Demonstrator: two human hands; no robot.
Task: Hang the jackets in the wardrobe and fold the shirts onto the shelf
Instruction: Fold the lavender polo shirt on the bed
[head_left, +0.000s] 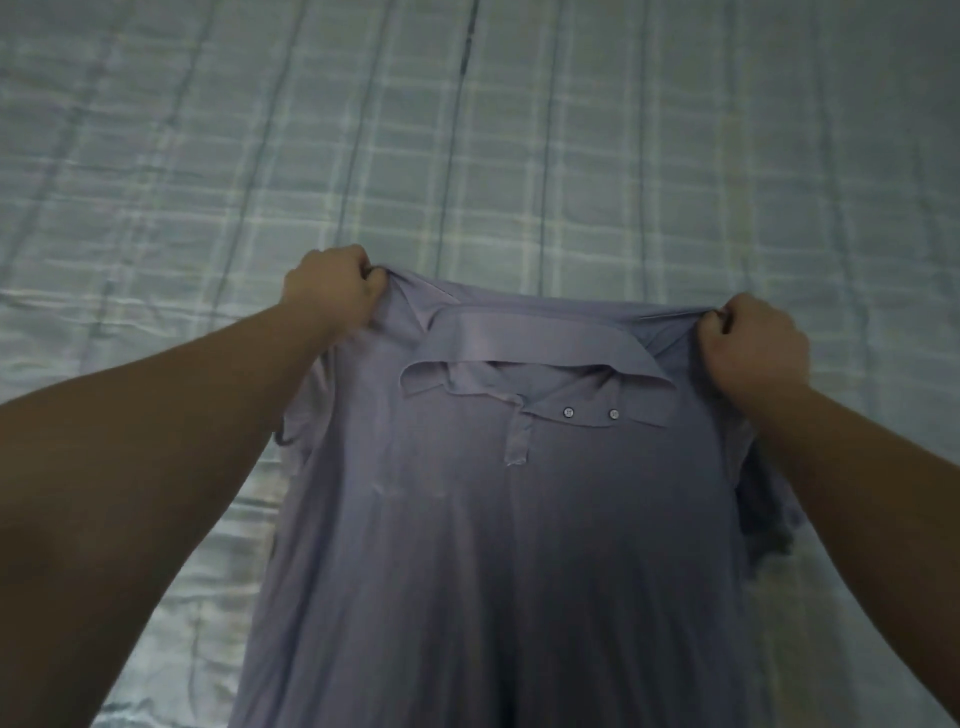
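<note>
A grey-lilac polo shirt (498, 530) hangs stretched between both hands above the bed, its front facing me, with the collar and two small buttons near the top. My left hand (332, 288) is closed on the shirt's left shoulder. My right hand (753, 345) is closed on the right shoulder. The short sleeves droop beside each wrist, and the shirt's lower hem runs out of the bottom of the view.
A bed with a pale blue-green checked sheet (519, 156) fills the whole background, with light wrinkles across it. No wardrobe, shelf or jackets are in view.
</note>
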